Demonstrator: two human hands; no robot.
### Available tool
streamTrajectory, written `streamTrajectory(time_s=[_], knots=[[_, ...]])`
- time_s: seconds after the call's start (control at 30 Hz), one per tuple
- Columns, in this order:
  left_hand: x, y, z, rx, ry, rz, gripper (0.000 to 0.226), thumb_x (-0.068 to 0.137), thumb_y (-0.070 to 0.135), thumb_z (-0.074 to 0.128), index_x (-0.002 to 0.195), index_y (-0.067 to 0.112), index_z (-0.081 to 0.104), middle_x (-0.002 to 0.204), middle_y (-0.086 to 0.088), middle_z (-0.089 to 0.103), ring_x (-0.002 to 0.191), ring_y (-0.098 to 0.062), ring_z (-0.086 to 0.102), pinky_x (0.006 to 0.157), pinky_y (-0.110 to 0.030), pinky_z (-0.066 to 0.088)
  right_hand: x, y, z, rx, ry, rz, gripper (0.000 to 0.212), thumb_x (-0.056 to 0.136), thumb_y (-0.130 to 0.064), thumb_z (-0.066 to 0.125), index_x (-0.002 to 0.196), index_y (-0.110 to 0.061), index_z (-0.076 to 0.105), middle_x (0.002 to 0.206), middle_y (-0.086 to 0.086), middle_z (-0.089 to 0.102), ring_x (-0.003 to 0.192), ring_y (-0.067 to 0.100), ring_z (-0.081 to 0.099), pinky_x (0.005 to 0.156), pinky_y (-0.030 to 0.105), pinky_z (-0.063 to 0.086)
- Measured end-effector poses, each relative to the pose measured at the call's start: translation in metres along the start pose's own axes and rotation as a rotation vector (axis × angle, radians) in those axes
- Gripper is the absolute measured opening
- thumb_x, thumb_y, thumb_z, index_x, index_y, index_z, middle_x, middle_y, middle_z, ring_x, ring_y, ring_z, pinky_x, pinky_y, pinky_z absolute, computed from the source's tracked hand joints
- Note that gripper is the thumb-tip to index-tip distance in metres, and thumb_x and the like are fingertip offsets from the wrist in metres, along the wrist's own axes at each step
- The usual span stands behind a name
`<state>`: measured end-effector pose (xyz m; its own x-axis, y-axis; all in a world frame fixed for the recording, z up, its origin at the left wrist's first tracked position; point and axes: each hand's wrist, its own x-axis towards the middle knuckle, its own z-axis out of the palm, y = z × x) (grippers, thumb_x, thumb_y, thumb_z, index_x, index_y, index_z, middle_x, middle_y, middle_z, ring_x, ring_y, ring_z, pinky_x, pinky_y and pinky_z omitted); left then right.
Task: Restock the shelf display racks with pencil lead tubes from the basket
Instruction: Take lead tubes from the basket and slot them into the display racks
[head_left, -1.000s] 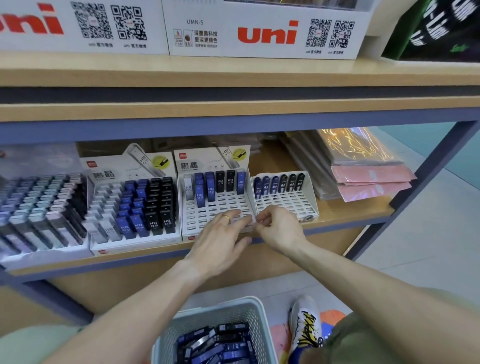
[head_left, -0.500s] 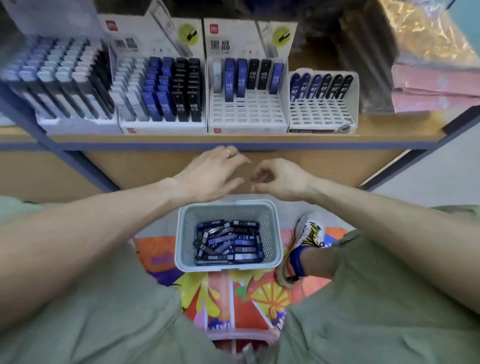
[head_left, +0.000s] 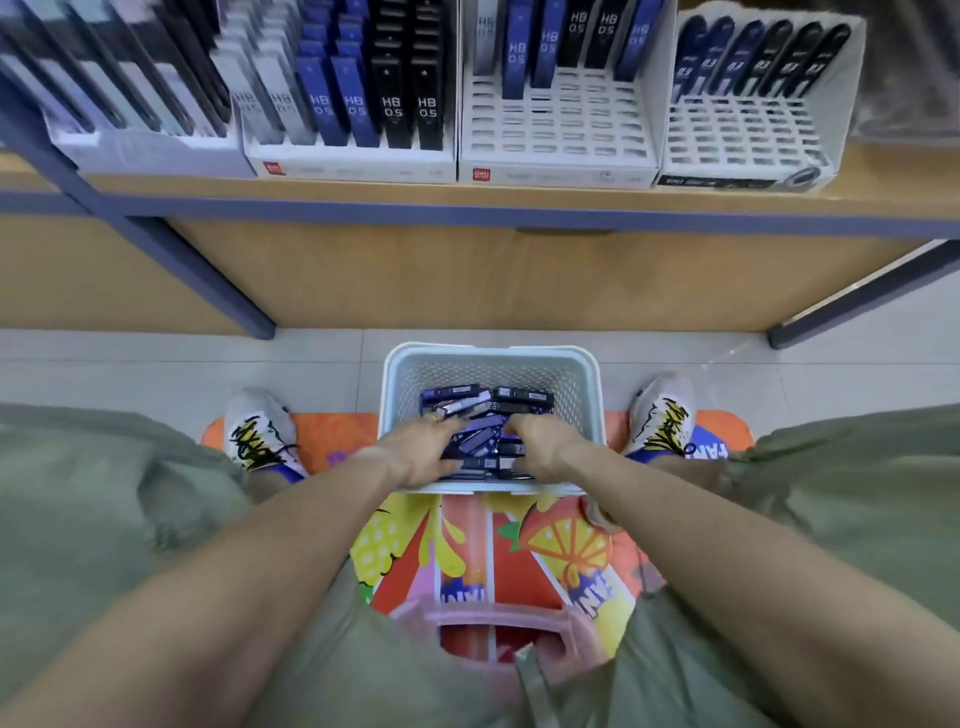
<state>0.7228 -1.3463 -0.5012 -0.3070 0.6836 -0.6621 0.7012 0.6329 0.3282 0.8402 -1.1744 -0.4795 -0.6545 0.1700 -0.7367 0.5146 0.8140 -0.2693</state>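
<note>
A pale grey basket (head_left: 491, 358) stands on the floor between my feet, holding several blue and black pencil lead tubes (head_left: 522, 397). Both my hands are down inside it. My left hand (head_left: 415, 452) lies on the tubes with its fingertips buried among them. My right hand (head_left: 543, 447) has its fingers curled over tubes in the pile. On the shelf above, a white display rack (head_left: 561, 130) holds a few tubes in its back row, with open slots in front. A second white rack (head_left: 748, 135) to its right has one back row of tubes.
Two fuller racks (head_left: 353, 78) stand at the left of the wooden shelf (head_left: 519, 200). Blue metal legs (head_left: 208, 280) slant down on both sides. A colourful mat (head_left: 519, 551), my shoes (head_left: 260, 431) and a pink stool (head_left: 493, 629) surround the basket.
My view tipped down from the racks to the basket. Both hands dropped from the shelf edge into the basket and now lie among the tubes.
</note>
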Motion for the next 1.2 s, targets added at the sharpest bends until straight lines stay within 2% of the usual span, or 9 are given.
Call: streamTrajectory(time_s=[0.07,0.17,0.33,0.5,0.7,0.87,0.97,1.1,1.2], knots=[[0.008,0.001,0.005,-0.032,0.007,-0.027,0.070,0.099,0.041,0.061,0.158,0.019,0.029,0.155,-0.017,0.042,0.140,-0.036,0.043,0.114,-0.039,0.037,0.014,0.003,0.003,-0.041,0.005,0.012,0.047,0.092,-0.006,0.061,0.137,-0.007,0.050,0.128,0.015,0.064,0.117,0.032,0.061,0.095,0.035,0.051],[0.024,0.003,0.013,-0.084,0.012,-0.040,0.067,0.098,0.038,0.063,0.155,0.017,0.035,0.152,-0.016,0.045,0.138,-0.034,0.046,0.113,-0.038,0.039,0.033,0.010,0.010,-0.094,0.004,0.045,0.049,0.091,-0.004,0.061,0.138,-0.002,0.045,0.133,0.019,0.058,0.123,0.034,0.056,0.100,0.037,0.047],[0.045,0.012,0.023,-0.145,0.023,-0.011,0.066,0.098,0.036,0.064,0.155,0.021,0.036,0.150,-0.014,0.046,0.138,-0.031,0.044,0.114,-0.039,0.039,0.055,0.017,0.034,-0.146,-0.004,0.074,0.066,0.089,-0.005,0.064,0.146,-0.001,0.033,0.142,0.021,0.046,0.129,0.037,0.048,0.109,0.038,0.041],[0.057,0.019,0.031,-0.163,0.007,-0.004,0.063,0.098,0.036,0.064,0.154,0.022,0.038,0.150,-0.013,0.045,0.138,-0.031,0.044,0.114,-0.040,0.039,0.068,0.022,0.045,-0.228,-0.002,0.054,0.076,0.085,-0.008,0.070,0.149,-0.003,0.028,0.150,0.020,0.032,0.138,0.038,0.037,0.117,0.040,0.034],[0.062,0.019,0.035,-0.187,-0.002,-0.041,0.063,0.098,0.033,0.064,0.154,0.022,0.037,0.151,-0.013,0.044,0.138,-0.032,0.044,0.114,-0.040,0.039,0.077,0.030,0.043,-0.233,-0.011,0.002,0.069,0.088,-0.008,0.070,0.147,-0.002,0.035,0.146,0.018,0.044,0.139,0.037,0.039,0.119,0.038,0.029],[0.062,0.017,0.036,-0.225,-0.013,-0.083,0.064,0.098,0.033,0.065,0.155,0.022,0.037,0.147,-0.013,0.047,0.137,-0.031,0.045,0.111,-0.039,0.040,0.079,0.033,0.037,-0.208,-0.044,-0.062,0.052,0.087,-0.013,0.072,0.133,-0.006,0.049,0.128,0.016,0.056,0.121,0.035,0.056,0.101,0.038,0.046],[0.061,0.016,0.036,-0.239,-0.020,-0.097,0.066,0.098,0.033,0.065,0.156,0.023,0.035,0.149,-0.014,0.046,0.138,-0.032,0.045,0.112,-0.040,0.040,0.076,0.034,0.039,-0.208,-0.074,-0.080,0.047,0.086,-0.010,0.072,0.130,-0.011,0.054,0.127,0.012,0.054,0.116,0.033,0.059,0.098,0.037,0.048],[0.060,0.016,0.037,-0.254,-0.018,-0.104,0.066,0.098,0.033,0.065,0.156,0.022,0.035,0.149,-0.015,0.044,0.138,-0.032,0.044,0.113,-0.040,0.040,0.077,0.032,0.039,-0.278,-0.068,-0.111,0.044,0.087,-0.010,0.071,0.128,-0.012,0.055,0.124,0.010,0.063,0.115,0.030,0.060,0.096,0.035,0.048],[0.060,0.016,0.037,-0.269,-0.015,-0.112,0.066,0.098,0.033,0.065,0.156,0.023,0.035,0.148,-0.015,0.045,0.138,-0.032,0.044,0.113,-0.039,0.039,0.078,0.030,0.039,-0.330,-0.112,-0.119,0.034,0.090,-0.010,0.068,0.123,-0.011,0.060,0.124,0.010,0.062,0.115,0.029,0.060,0.096,0.036,0.048]])
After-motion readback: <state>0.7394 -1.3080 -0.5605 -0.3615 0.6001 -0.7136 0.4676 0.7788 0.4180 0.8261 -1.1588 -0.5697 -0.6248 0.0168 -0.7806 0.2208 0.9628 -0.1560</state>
